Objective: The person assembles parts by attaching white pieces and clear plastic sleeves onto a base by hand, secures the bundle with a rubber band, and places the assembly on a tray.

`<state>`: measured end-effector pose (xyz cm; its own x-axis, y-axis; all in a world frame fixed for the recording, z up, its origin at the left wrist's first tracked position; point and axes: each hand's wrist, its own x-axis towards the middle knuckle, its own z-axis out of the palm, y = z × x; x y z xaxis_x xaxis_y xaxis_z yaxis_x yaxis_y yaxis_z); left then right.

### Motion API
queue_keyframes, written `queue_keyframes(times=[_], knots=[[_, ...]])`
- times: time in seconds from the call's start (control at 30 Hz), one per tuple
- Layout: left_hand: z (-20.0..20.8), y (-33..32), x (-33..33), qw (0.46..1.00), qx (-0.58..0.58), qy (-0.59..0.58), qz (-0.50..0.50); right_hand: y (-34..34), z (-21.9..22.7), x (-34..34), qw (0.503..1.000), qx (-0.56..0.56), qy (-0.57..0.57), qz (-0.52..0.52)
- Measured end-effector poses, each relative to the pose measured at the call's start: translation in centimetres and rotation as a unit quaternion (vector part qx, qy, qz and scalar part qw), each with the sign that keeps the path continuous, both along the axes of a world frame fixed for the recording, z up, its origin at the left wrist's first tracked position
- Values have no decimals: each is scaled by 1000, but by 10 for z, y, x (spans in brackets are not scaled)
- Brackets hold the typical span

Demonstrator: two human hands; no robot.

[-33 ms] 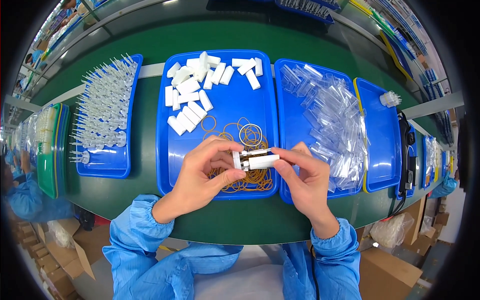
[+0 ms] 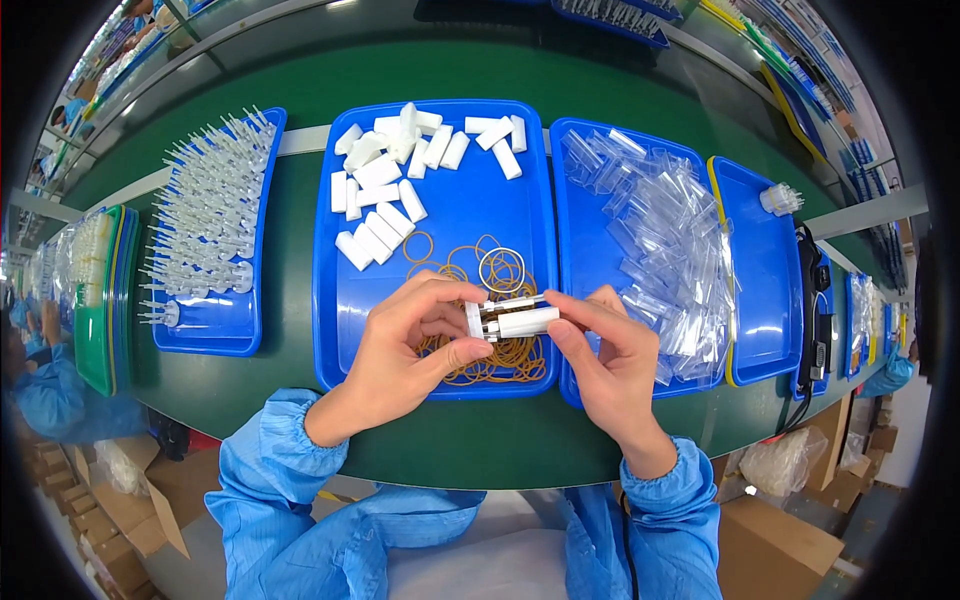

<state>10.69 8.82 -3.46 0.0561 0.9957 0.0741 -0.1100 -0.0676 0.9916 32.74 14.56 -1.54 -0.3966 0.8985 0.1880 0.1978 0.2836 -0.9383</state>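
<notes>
My left hand (image 2: 402, 335) is closed, pinching a small white plastic base (image 2: 473, 318) between thumb and fingers. Thin prongs run from that base toward the right. A white rectangular block (image 2: 527, 321) lies along the prongs, its left end a little apart from the base. The thumb and fingers of my right hand (image 2: 612, 352) are closed on the block's right end and a prong tip beside it. Both hands hover over the front of the middle blue tray (image 2: 345, 345). Beneath them is a tangle of brown rubber bands (image 2: 515, 372), partly hidden by my fingers.
Several white blocks (image 2: 378, 172) lie at the back of the middle tray, near a metal ring (image 2: 500, 268). A left tray holds pronged white parts (image 2: 205, 215). Clear plastic sleeves (image 2: 680, 260) fill a right tray. Beyond stands a yellow-edged blue tray (image 2: 760, 330) with a bundled cluster (image 2: 781, 198).
</notes>
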Motion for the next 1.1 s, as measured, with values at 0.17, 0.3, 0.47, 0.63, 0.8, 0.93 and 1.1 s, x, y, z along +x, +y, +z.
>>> queue_keyframes(times=[0.17,0.3,0.47,0.63,0.8,0.93,1.1], knots=[[-3,1,0,999,12,11,29,-4,1,-1,998,61,-18,-12],[-2,2,2,999,7,34,33,-5,1,-6,991,129,-42,11],[5,5,-4,997,19,-19,69,1,8,-4,989,143,-38,-23],[11,19,-40,976,51,-45,207,14,13,-15,965,202,-166,-4],[16,23,-65,942,65,-77,320,33,21,-60,907,302,-281,88],[9,26,-69,927,76,-79,357,63,7,-112,893,302,-319,99],[6,28,-65,926,90,-82,356,80,-18,-148,875,311,-371,32]])
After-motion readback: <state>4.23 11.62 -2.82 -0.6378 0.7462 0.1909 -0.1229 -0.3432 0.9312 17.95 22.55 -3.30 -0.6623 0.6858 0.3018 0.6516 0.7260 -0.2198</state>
